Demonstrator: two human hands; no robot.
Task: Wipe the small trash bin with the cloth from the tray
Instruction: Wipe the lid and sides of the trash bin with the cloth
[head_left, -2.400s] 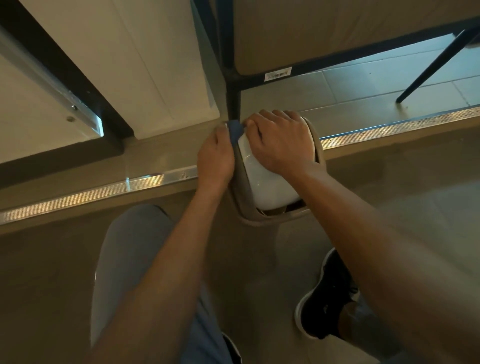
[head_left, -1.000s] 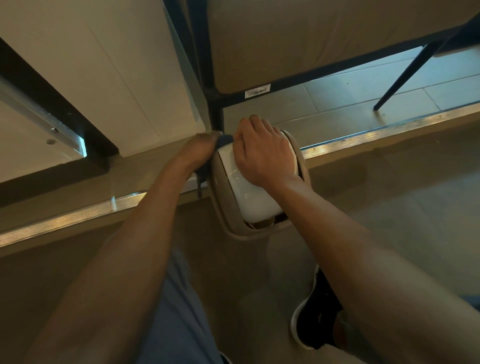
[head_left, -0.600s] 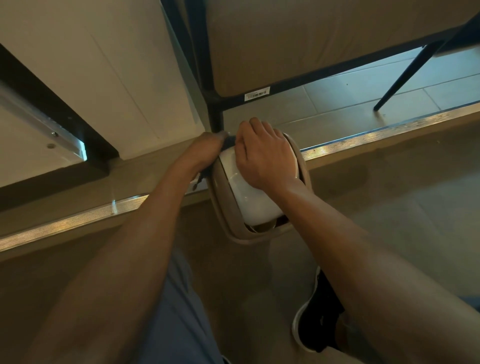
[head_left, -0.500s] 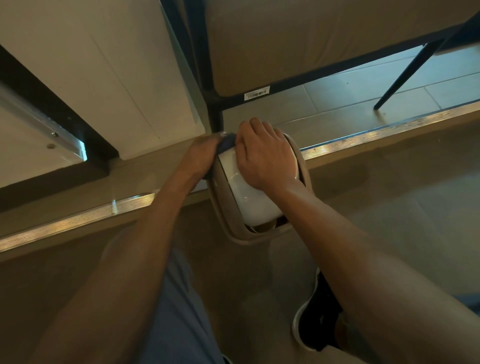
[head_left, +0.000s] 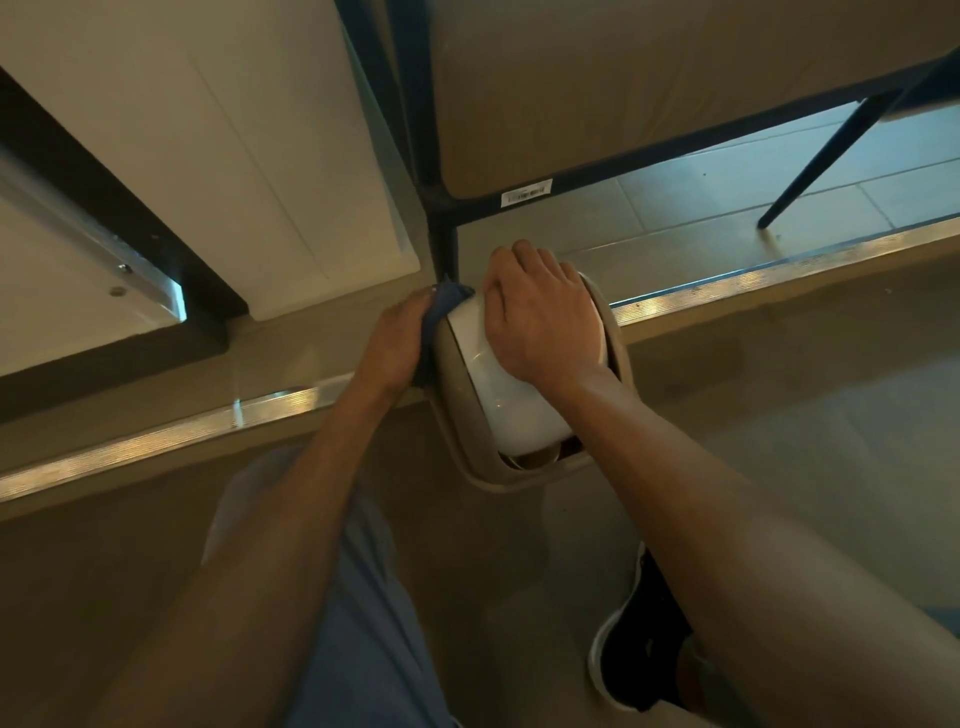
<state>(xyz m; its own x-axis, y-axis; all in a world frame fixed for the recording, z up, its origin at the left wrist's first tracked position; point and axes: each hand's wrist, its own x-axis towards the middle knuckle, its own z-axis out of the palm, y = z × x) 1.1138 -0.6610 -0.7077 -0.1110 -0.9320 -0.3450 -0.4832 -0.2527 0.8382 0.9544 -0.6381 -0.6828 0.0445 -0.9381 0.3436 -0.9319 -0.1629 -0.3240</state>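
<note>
Cloth (head_left: 442, 306) has come back up to the top rim of the bin's (head_left: 457, 384) left wall — a second ago our left hand (head_left: 397, 343) was lower down that side with the blue fabric mostly hidden, now a blue fold shows at the far-left corner of the lid (head_left: 511, 410). We read that as a stroke along the left wall finishing, so that side looks mostly covered; the near wall, right wall and lid top show no sign of wiping yet. Left hand is curled around the cloth and pressing it flat on the wall. Right hand (head_left: 540, 317) has not shifted — palm and spread fingers lie flat over the white lid, bracing, gripping nothing. Bin sits on the floor (head_left: 779, 441) just this side of the metal threshold strip (head_left: 727, 286), touching or nearly touching it; we cannot tell which. Obstructions: dark table leg (head_left: 441, 244) stands right behind the far-left corner, so little room for the cloth there; white panel (head_left: 234, 156) to the left is further off. Our knee (head_left: 363, 597) and shoe (head_left: 639, 654) crowd the near side. The bracing hand covers the lid and will have to move for that surface.
</note>
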